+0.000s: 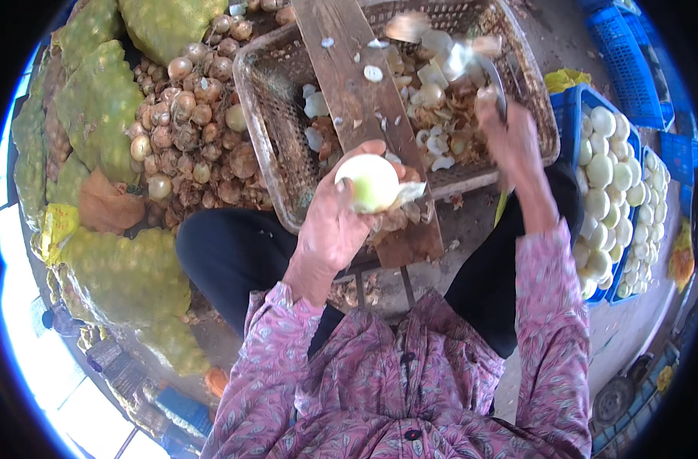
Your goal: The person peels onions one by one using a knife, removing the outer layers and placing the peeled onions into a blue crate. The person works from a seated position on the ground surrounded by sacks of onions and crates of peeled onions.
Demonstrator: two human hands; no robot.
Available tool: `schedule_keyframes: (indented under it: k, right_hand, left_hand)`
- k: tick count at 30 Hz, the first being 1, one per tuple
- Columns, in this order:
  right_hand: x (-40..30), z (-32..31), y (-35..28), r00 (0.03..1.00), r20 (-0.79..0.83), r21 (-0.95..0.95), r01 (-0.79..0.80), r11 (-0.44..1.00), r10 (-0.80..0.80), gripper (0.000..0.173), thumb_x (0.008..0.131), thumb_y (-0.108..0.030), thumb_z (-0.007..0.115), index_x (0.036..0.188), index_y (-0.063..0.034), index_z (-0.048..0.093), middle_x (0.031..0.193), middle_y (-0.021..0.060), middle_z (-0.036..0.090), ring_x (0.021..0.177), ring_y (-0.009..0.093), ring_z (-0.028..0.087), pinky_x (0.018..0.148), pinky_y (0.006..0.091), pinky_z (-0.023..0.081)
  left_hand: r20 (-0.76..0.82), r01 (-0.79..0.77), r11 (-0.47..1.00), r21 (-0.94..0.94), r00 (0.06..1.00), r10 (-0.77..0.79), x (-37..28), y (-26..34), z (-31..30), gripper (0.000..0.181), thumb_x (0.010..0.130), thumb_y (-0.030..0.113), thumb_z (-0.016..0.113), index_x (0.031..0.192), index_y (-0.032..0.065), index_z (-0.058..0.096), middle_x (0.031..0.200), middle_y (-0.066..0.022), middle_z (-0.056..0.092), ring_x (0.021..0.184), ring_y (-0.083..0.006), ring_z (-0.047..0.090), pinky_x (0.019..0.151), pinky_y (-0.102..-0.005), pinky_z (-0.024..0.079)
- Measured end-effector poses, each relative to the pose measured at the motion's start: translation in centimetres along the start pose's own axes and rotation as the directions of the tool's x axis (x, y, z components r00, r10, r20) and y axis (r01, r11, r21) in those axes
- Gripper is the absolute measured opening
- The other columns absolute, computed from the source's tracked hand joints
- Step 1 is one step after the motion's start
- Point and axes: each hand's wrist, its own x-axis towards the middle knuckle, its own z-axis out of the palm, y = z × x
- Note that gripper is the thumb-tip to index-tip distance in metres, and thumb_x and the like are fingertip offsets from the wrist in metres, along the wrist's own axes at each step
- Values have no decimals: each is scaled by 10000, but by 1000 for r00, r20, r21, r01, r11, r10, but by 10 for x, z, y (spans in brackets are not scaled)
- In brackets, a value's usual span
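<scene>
My left hand (337, 218) holds a peeled, pale onion (367, 183) above the near end of a wooden board (363, 69). A strip of skin hangs by the onion's right side. My right hand (512, 135), blurred, grips a knife (495, 86) over the right part of a dirty plastic crate (257, 109); its handle is hidden in the fingers. Blurred pale pieces of peel (461, 60) appear beside the blade. The board lies across the crate, with small white scraps on it. Onion skins and trimmings (435, 137) lie inside the crate.
Unpeeled onions (194, 120) are heaped left of the crate, beside full green mesh sacks (96, 97). At right, blue crates (573, 109) hold peeled onions (604, 172). More blue crates (624, 63) stand behind. My knees flank the board's near end.
</scene>
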Motion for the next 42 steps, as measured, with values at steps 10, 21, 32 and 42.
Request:
schedule_keyframes:
  k: [10, 21, 32, 42]
  right_hand:
    - [-65, -21, -56, 908, 357, 879, -406, 250, 219, 159, 870, -175, 639, 880, -27, 582, 629, 32, 552, 423, 56, 462, 352, 215, 359]
    - [-128, 103, -42, 916, 304, 272, 179, 945, -261, 310, 875, -111, 590, 1176, -40, 557, 878, 120, 623, 807, 148, 593, 680, 319, 484]
    - [-50, 65, -16, 997, 6, 71, 79, 994, -80, 128, 762, -101, 672, 843, -15, 622, 670, 78, 622, 581, 207, 605, 530, 385, 484]
    - [-192, -111, 25, 931, 5, 970, -93, 223, 366, 107, 902, -70, 517, 923, 7, 588, 607, -2, 508, 465, 37, 439, 398, 204, 352]
  left_hand:
    - [-36, -9, 994, -107, 999, 5, 0, 1, -17, 638, 894, 473, 573, 1299, -2, 443, 1147, -193, 586, 969, -284, 627, 800, -362, 543]
    - [259, -395, 256, 882, 861, 437, -10, 30, 6, 715, 591, 5, 712, 1261, 45, 467, 1199, -108, 509, 1120, -219, 513, 963, -362, 428]
    - [-73, -290, 728, 621, 903, 423, -10, 20, -3, 741, 631, 271, 801, 1246, -9, 497, 1083, -117, 597, 962, -215, 622, 809, -321, 535]
    - [22, -105, 430, 897, 981, 193, 42, -42, 67, 627, 627, 281, 692, 1191, 48, 550, 1004, -43, 595, 843, -148, 621, 669, -250, 503]
